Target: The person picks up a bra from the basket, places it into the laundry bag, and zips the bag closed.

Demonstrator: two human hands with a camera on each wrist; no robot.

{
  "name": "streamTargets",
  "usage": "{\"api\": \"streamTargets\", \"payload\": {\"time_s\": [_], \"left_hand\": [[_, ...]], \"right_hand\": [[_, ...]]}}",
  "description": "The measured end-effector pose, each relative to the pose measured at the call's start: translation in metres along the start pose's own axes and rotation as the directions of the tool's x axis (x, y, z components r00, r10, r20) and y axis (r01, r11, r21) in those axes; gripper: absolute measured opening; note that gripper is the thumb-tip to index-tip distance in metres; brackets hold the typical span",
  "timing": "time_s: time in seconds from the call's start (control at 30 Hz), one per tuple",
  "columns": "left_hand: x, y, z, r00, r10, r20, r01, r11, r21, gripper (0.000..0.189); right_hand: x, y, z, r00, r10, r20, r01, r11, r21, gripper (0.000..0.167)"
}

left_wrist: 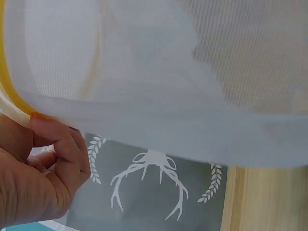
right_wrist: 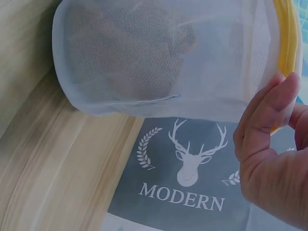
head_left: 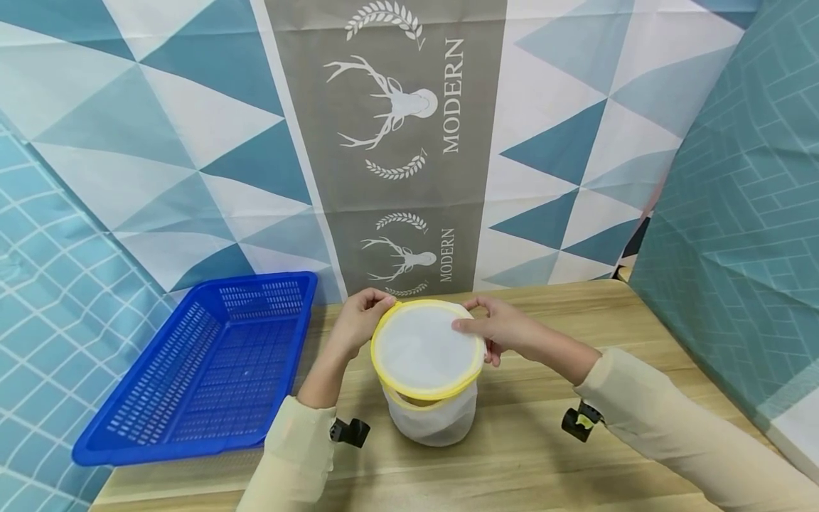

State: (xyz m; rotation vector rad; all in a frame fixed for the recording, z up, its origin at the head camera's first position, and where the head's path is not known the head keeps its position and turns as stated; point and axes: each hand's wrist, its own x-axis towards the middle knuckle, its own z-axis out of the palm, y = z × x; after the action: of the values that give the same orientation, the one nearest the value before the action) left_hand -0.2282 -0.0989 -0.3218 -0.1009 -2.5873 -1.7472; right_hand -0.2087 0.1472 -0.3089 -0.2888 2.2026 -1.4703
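- Closest in: cream sleeves (head_left: 297,448), with a small black camera (head_left: 352,432) at each wrist.
- White mesh bag (head_left: 431,424) is standing on the wood-look table (head_left: 525,455), pretty much front and centre. Its round yellow-rimmed lid (head_left: 425,348) has a gap under it on the near side.
- Left hand (head_left: 358,320) is pinching the lid's yellow edge on the left, thumb against fingers.
- Right hand (head_left: 508,331) grips the bag's right side, thumb on top of the lid.
- Blue slotted basket (head_left: 233,384) sits off to the left.
- Behind everything: patterned cloth (head_left: 544,78), teal triangles, deer heads and "MODERN" printed sideways.
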Motion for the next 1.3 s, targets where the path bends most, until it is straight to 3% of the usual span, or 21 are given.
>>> {"api": "streamTargets", "payload": {"time_s": [0.2, 0.3, 0.37, 0.47, 0.53, 0.7, 0.87, 0.93, 1.07, 1.3], "left_hand": [[0.009, -0.001, -0.002, 0.995, 0.003, 0.1, -0.007, 0.999, 0.039, 0.021], [0.013, -0.002, 0.0, 0.99, 0.001, 0.14, -0.008, 0.999, 0.052, 0.022], [0.017, -0.002, 0.002, 0.986, -0.001, 0.167, -0.006, 0.999, 0.043, 0.022], [0.021, -0.002, 0.006, 0.978, -0.001, 0.209, -0.004, 1.0, 0.023, 0.022], [0.024, -0.002, 0.009, 0.974, 0.0, 0.225, -0.005, 1.0, 0.021, 0.023], [0.027, -0.001, 0.014, 0.97, 0.023, 0.243, -0.033, 0.999, 0.04, 0.024], [0.027, 0.002, 0.015, 0.967, 0.04, 0.252, -0.051, 0.998, 0.034, 0.024], [0.027, 0.002, 0.016, 0.965, 0.047, 0.259, -0.056, 0.998, 0.026, 0.024], [0.027, 0.002, 0.017, 0.962, 0.06, 0.266, -0.064, 0.998, 0.01, 0.023], [0.026, 0.0, 0.018, 0.965, 0.07, 0.254, -0.076, 0.997, 0.013, 0.02]], "right_hand": [[-0.006, 0.0, 0.002, 0.998, 0.056, 0.018, -0.056, 0.998, -0.01, 0.045], [-0.006, 0.001, 0.002, 0.998, 0.059, 0.006, -0.059, 0.995, -0.083, 0.041], [-0.003, 0.001, 0.001, 0.999, 0.042, -0.032, -0.047, 0.986, -0.163, 0.049], [0.006, 0.002, -0.002, 0.994, -0.013, -0.105, -0.019, 0.956, -0.293, 0.067], [0.012, 0.002, -0.005, 0.989, -0.046, -0.139, -0.007, 0.934, -0.357, 0.07], [0.027, -0.001, -0.008, 0.974, -0.156, -0.165, 0.064, 0.885, -0.461, 0.057], [0.043, -0.011, -0.006, 0.944, -0.318, -0.086, 0.232, 0.826, -0.514, 0.039], [0.047, -0.015, -0.005, 0.94, -0.339, -0.047, 0.272, 0.824, -0.497, 0.034], [0.052, -0.019, -0.001, 0.95, -0.313, 0.004, 0.281, 0.848, -0.45, 0.029], [0.054, -0.015, 0.001, 0.956, -0.291, 0.021, 0.274, 0.871, -0.408, 0.028]]}}
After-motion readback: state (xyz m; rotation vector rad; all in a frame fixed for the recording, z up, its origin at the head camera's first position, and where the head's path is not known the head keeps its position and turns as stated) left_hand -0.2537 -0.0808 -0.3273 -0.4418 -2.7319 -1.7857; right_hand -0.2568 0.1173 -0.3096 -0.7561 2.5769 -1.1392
